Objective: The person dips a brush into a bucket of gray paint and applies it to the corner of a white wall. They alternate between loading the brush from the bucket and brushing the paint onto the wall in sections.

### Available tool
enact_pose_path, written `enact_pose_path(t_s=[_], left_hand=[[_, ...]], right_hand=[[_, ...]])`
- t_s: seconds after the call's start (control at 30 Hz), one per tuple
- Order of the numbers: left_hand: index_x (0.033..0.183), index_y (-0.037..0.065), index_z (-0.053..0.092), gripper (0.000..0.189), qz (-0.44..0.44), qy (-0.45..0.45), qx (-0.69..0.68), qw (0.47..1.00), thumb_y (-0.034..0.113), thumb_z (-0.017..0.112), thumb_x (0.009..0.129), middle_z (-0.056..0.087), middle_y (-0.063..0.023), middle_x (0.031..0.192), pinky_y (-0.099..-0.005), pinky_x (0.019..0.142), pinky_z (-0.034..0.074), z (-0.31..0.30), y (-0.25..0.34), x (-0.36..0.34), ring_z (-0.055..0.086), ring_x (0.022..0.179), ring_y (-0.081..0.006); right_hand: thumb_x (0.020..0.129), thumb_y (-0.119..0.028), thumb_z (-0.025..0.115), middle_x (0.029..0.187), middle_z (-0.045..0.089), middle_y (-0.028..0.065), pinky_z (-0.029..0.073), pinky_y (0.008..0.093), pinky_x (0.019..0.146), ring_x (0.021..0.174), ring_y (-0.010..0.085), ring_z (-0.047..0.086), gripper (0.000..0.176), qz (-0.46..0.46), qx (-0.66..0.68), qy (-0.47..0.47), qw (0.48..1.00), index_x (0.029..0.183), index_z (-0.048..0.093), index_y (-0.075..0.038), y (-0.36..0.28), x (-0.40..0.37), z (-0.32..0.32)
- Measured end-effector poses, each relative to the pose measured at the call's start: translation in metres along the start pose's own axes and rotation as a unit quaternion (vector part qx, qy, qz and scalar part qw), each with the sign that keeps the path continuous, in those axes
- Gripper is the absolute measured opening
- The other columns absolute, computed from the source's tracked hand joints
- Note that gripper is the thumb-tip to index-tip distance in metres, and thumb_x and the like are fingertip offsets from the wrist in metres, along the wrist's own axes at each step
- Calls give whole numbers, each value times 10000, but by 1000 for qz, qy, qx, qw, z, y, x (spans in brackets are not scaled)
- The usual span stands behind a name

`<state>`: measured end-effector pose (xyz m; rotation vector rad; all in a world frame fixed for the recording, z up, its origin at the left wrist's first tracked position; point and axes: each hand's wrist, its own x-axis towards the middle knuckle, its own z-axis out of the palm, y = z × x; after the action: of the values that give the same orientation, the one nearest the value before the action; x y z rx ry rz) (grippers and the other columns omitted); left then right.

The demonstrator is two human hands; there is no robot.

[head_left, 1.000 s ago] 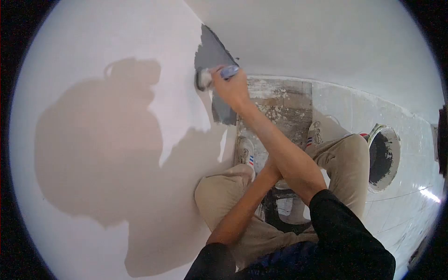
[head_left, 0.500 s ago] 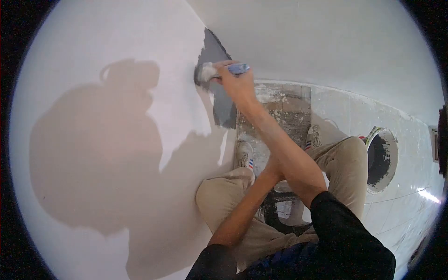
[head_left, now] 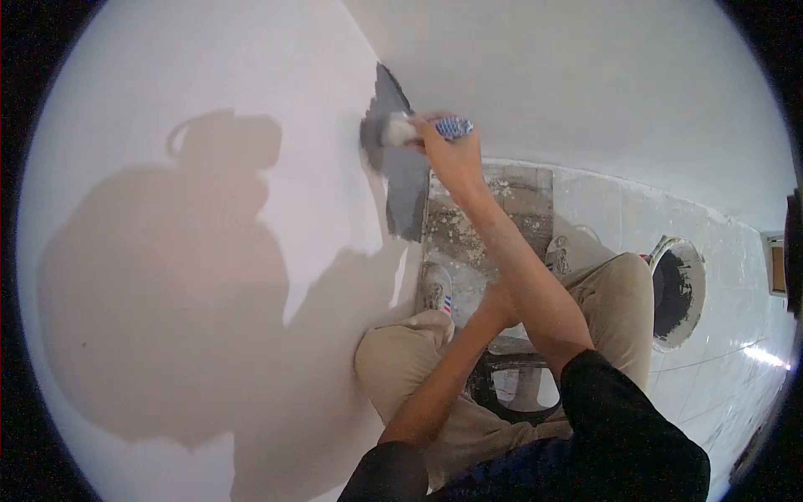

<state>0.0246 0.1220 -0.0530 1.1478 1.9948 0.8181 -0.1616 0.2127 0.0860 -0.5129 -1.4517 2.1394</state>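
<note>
My right hand [head_left: 452, 155] is closed around a paintbrush [head_left: 454, 127] with a blue-and-white patterned handle and pale bristles. The blurred bristles are at the dark grey coating [head_left: 407, 197] on the wall by the corner; exact contact is hard to tell. My left forearm passes beneath the right one, and of my left hand [head_left: 499, 303] only the part near the wrist shows. Its fingers are hidden behind my right forearm. To the right, beside my knee, stands a white bucket [head_left: 693, 314] with dark grey material inside.
White walls [head_left: 544, 75] meet at the corner ahead. A paint-spattered board [head_left: 527, 197] lies on the floor in front of my shoes [head_left: 437, 289]. Below my arms is a dark stool-like frame [head_left: 523, 414]. Pale tiles [head_left: 694, 385] cover the floor at right.
The brush in my right hand has shifted to the right across the grey patch, toward the corner. The view has tilted slightly. My left hand stays behind the right forearm.
</note>
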Motion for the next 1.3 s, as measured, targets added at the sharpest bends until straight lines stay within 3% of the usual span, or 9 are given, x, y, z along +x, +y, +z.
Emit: enact_pose_path(t_s=[0.23, 0.33, 0.43, 0.57, 0.77, 0.97, 1.13, 1.23, 1.3], left_hand=[[1299, 160, 522, 507, 130, 120, 7, 984, 399, 566, 854, 532, -130, 1307, -435, 1025, 359, 31, -14, 10, 464, 1206, -339], [1317, 122, 484, 613, 29, -10, -28, 999, 383, 669, 795, 472, -137, 1356, -435, 1086, 287, -22, 27, -6, 403, 1260, -338], [1294, 122, 510, 532, 13, 46, 5, 999, 356, 620, 829, 518, -130, 1314, -443, 1049, 328, 16, 7, 3, 432, 1245, -337], [1255, 99, 544, 456, -29, -54, 57, 996, 325, 579, 861, 550, -154, 1284, -455, 1012, 371, 14, 7, 4, 464, 1223, -355], [1229, 83, 553, 421, 79, 166, -38, 982, 288, 582, 862, 561, -170, 1264, -475, 982, 398, 26, -4, 3, 489, 1190, -385], [1253, 101, 550, 388, -101, -149, 151, 972, 210, 544, 881, 544, -165, 1293, -548, 972, 381, 2, 26, 5, 505, 1194, -358], [1290, 120, 519, 450, -72, -113, 83, 988, 258, 565, 864, 508, -168, 1332, -545, 953, 402, -9, 30, 1, 494, 1214, -344], [1295, 115, 507, 482, -22, -38, 63, 997, 302, 581, 857, 510, -170, 1323, -521, 955, 408, -5, 24, 0, 488, 1217, -342], [1289, 105, 506, 490, -29, -21, 42, 999, 322, 585, 856, 522, -169, 1299, -511, 958, 407, -3, 21, -1, 493, 1206, -340]], right_hand=[[835, -142, 680, 712, 665, 82, 493, 252, 577, 666, 144, 657, 186, -12, -286, 74, 955, 910, 652, 26, 133, -1, 5], [842, -129, 662, 734, 672, 84, 499, 251, 589, 681, 156, 669, 179, 39, -123, 6, 992, 920, 650, 31, 68, -5, 11], [850, -117, 643, 758, 673, 85, 497, 246, 600, 720, 157, 669, 162, 82, 146, 4, 986, 924, 649, 27, 26, -8, -5], [831, -147, 654, 780, 672, 99, 501, 259, 615, 790, 152, 668, 195, 67, -64, 49, 994, 928, 658, 23, 83, 14, -19], [803, -191, 682, 774, 668, 107, 508, 279, 608, 750, 153, 667, 232, 0, -281, 43, 959, 874, 676, 30, 47, 17, 30], [810, -149, 659, 806, 668, 117, 536, 279, 623, 746, 173, 668, 208, 40, -92, 31, 994, 878, 677, 47, 19, 39, 4], [821, -126, 641, 835, 665, 123, 548, 281, 636, 738, 183, 665, 201, 35, -207, 64, 976, 891, 666, 61, 115, 81, -14], [824, -112, 634, 841, 664, 119, 552, 285, 641, 740, 185, 660, 189, 4, -327, 103, 939, 887, 662, 64, 93, 69, 17], [823, -113, 633, 854, 663, 124, 551, 285, 644, 750, 186, 658, 193, -10, -185, 39, 982, 894, 663, 64, 45, 73, 23]])
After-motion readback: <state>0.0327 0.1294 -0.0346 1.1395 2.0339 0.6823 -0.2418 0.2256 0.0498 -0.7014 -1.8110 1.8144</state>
